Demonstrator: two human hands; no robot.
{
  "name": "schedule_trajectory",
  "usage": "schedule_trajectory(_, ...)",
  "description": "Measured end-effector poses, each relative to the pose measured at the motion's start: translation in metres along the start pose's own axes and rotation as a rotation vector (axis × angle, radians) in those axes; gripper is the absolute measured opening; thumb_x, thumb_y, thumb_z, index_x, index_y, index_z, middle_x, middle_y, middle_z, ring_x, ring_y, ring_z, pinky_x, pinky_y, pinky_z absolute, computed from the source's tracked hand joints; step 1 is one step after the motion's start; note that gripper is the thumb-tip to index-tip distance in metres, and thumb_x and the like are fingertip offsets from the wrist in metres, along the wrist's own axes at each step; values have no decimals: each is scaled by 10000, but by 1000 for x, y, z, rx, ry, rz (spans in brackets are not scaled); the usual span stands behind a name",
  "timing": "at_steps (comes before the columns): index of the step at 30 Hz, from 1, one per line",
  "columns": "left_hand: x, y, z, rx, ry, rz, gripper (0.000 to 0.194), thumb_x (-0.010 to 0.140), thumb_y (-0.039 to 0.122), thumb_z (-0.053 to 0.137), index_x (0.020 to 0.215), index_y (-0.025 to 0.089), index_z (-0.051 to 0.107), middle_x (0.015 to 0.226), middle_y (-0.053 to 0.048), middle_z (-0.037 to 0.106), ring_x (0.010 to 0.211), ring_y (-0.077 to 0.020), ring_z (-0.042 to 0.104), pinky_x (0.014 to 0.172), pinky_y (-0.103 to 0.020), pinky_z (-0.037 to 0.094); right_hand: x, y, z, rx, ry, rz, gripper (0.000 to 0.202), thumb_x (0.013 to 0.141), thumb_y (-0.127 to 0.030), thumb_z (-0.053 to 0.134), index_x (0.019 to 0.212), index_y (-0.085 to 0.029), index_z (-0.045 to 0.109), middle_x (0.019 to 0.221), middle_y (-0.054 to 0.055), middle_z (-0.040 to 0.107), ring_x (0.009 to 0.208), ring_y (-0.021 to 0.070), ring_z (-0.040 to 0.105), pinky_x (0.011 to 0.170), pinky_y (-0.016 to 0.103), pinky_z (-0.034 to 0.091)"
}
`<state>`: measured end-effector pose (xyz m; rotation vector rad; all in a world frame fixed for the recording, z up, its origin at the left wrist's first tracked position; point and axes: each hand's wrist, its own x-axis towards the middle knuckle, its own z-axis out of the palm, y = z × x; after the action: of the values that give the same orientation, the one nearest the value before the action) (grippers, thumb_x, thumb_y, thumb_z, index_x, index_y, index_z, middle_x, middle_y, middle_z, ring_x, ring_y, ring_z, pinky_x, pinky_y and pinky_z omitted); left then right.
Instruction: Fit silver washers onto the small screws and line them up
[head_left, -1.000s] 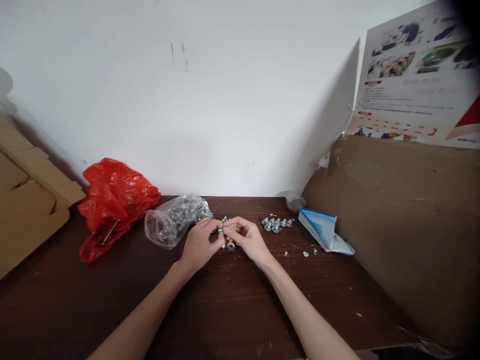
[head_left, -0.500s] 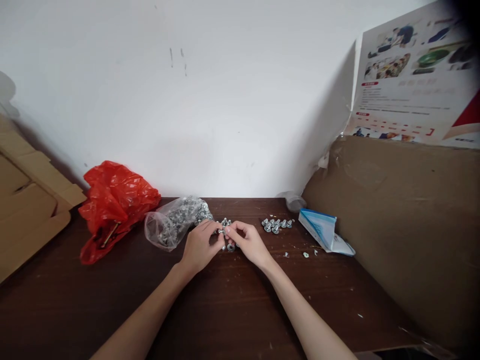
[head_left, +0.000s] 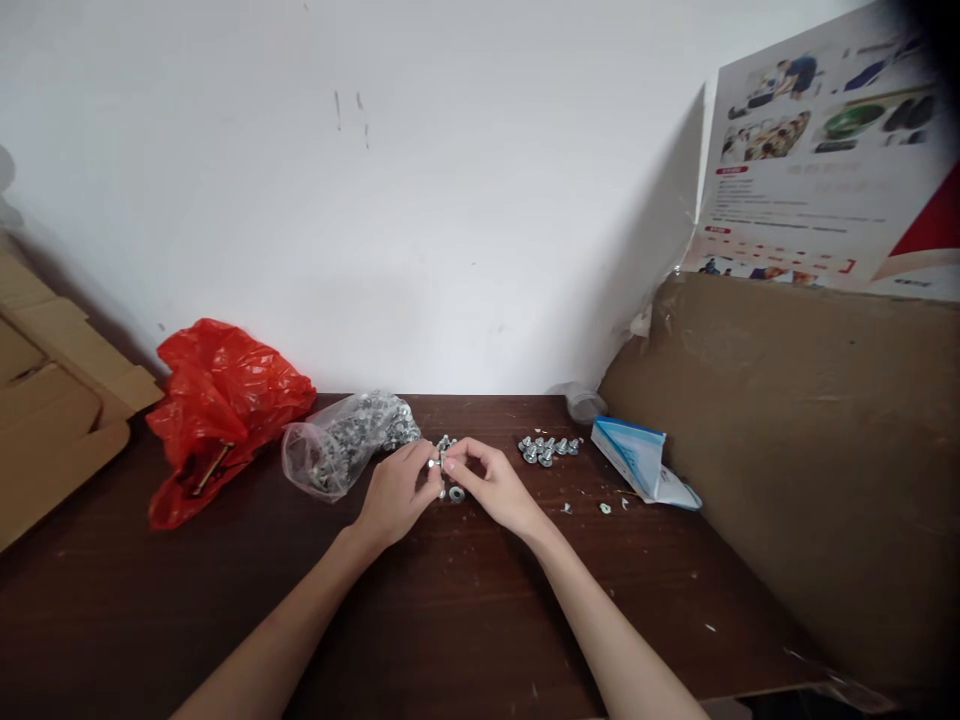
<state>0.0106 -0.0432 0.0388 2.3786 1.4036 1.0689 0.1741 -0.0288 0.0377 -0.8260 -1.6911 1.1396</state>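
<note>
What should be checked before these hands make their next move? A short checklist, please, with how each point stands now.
1. Small metal piece held at the fingertips of the left hand and right hand: ok.
2. Held piece's parts fully fitted together: cannot tell, fingers cover much of it.
3. Loose washer lying in view near the fingertips: ok.
4. Metal fittings grouped apart from the right hand: ok.
5. Table free of scraps: not ok, several lie right of the right hand.
</note>
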Motion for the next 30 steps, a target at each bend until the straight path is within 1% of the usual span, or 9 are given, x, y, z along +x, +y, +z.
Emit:
schedule_trajectory(3,0,1,0,-11,5,0,155,848,177,400,700,181,446,697,13,478,635,-125,443,593,-246,335,1,-1,-1,42,32,-8,253,801,-433,622,882,-194,596,765,-5,573,705,135,515,663,255,424)
schedule_trajectory(7,1,1,0,2,-23,43,174,855,175,392,688,181,440,701,10,475,640,-124,442,592,-247,334,1,2,-2,6,-26,61,334,863,-475,515,736,-174,584,676,-3,559,640,130,499,623,255,408)
schedule_trajectory(11,1,1,0,11,-8,39,190,864,172,375,692,181,455,702,6,487,643,-126,447,591,-251,332,0,3,-4,45,-21,15,264,791,-440,633,874,-194,582,727,-12,549,671,130,499,624,245,412)
schedule_trajectory(13,1,0,0,17,-6,37,192,865,168,371,695,180,460,705,4,489,648,-127,450,598,-253,337,0,3,-4,52,-14,15,265,799,-438,626,900,-198,578,740,-11,548,677,128,498,613,242,409)
schedule_trajectory(17,1,-1,0,29,-32,62,188,861,180,376,699,181,471,708,3,493,655,-129,452,610,-256,344,-1,4,-4,18,-82,67,335,875,-480,495,745,-180,571,686,1,558,638,127,501,604,258,417)
schedule_trajectory(19,0,-1,0,35,-32,56,188,859,183,376,695,182,467,705,4,491,650,-130,449,602,-254,339,-1,4,-4,43,-90,53,284,847,-465,550,794,-187,571,698,-5,560,650,127,511,620,261,432)
schedule_trajectory(22,0,-1,0,44,-22,34,182,856,181,381,691,183,459,703,5,489,644,-130,446,592,-253,332,-1,4,-4,69,-34,21,277,790,-431,640,928,-206,556,765,-11,564,693,128,523,633,253,442)
schedule_trajectory(27,0,0,0,45,-42,49,184,861,182,382,698,182,467,710,5,497,648,-129,455,603,-255,339,-1,4,-6,38,-100,68,302,868,-467,516,788,-181,567,695,-6,550,651,123,509,614,254,432)
schedule_trajectory(30,1,-1,0,37,-32,34,180,860,181,381,706,183,475,701,8,495,641,-128,452,601,-253,340,-1,4,-6,92,-76,55,282,807,-465,609,896,-200,567,710,-17,545,649,122,514,598,246,439)
